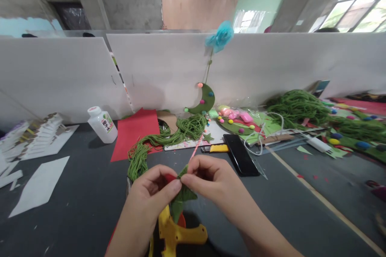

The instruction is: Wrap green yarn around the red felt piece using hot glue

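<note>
Left grip (150, 192), right grip (212, 178), green star (184, 195) between.

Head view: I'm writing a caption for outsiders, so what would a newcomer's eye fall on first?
Probably the blue flower, high against the white partition, with the green moon and its coloured pompoms below it. Next come the left hand and right hand, low in the middle, fingers pinching a green piece above a yellow tool. The red paper stands out left of centre.
</note>
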Demonstrator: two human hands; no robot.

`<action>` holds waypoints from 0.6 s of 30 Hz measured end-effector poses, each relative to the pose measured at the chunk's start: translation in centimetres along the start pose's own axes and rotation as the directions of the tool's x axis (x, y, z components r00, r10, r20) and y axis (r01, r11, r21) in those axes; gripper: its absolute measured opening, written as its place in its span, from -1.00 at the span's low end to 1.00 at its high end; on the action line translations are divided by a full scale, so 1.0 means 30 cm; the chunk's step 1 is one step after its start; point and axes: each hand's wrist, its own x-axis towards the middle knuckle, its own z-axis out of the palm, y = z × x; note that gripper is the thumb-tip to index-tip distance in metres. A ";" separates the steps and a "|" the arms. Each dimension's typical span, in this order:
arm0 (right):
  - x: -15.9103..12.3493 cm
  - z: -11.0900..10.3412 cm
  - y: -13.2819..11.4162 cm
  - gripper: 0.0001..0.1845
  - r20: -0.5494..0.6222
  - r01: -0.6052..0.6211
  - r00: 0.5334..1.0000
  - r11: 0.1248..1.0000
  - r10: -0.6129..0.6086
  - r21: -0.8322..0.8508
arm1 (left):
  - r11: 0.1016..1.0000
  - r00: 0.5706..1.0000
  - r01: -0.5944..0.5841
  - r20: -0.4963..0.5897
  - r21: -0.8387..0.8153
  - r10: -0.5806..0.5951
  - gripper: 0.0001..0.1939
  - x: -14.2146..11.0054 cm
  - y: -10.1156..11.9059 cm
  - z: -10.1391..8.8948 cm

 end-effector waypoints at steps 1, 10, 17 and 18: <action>-0.001 0.001 -0.001 -0.83 0.011 -0.003 1.000 1.000 0.003 0.000 | 1.000 1.000 -0.009 -0.022 0.003 0.009 -0.81 -0.002 0.000 0.003; -0.008 -0.005 -0.002 -0.87 0.074 0.033 0.996 0.997 -0.039 0.075 | 0.970 0.995 0.091 -0.027 -0.227 -0.100 -0.83 -0.022 0.019 0.016; -0.010 -0.001 0.007 -0.90 0.144 -0.073 0.989 0.976 0.043 0.207 | 0.944 0.996 0.083 -0.005 -0.320 -0.090 -0.82 -0.030 0.028 0.026; -0.010 -0.001 0.009 -0.89 0.153 -0.084 0.987 0.971 0.050 0.224 | 0.942 0.996 0.087 0.001 -0.325 -0.092 -0.81 -0.032 0.029 0.026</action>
